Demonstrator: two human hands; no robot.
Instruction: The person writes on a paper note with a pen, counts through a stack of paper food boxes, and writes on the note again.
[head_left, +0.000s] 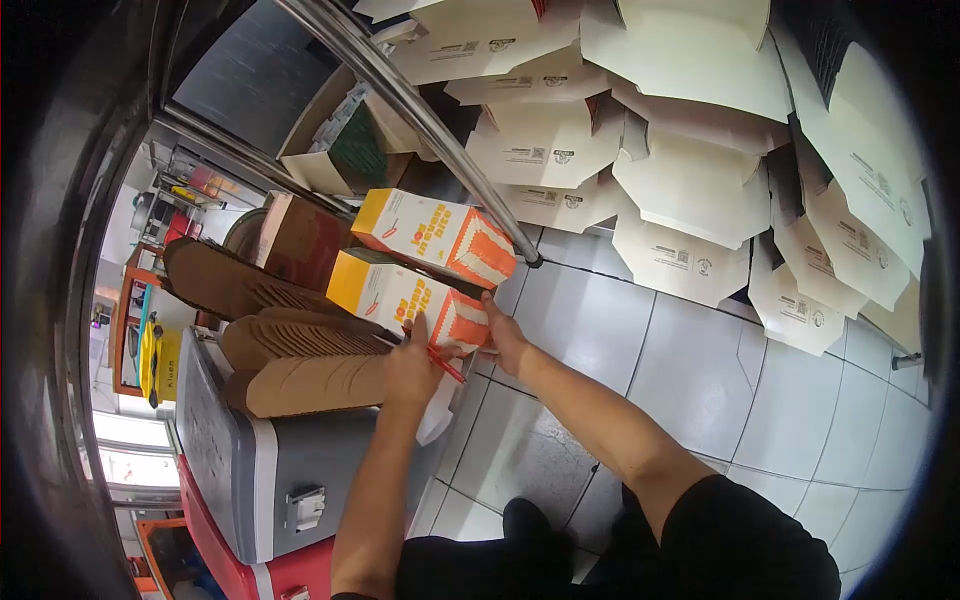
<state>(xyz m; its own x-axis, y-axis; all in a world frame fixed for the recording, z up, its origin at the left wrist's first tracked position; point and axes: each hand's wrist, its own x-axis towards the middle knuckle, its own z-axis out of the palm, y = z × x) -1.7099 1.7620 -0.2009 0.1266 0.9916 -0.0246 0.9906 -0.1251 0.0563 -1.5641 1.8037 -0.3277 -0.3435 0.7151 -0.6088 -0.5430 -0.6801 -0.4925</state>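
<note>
My left hand is closed on the near side of a white, yellow and orange printed food carton. My right hand grips the same carton at its orange-and-white patterned end. A thin red strip shows beside my left fingers; I cannot tell whether it belongs to the carton. Just beyond lies a second carton with the same print, a dark gap between the two. To the left of my left hand, brown corrugated cardboard sheets stand in rows.
A grey cooler box stands at lower left, above a red one. Metal rack tubing crosses near the cartons. Several stacks of cream folded cartons fill the upper right. White tiles cover the floor.
</note>
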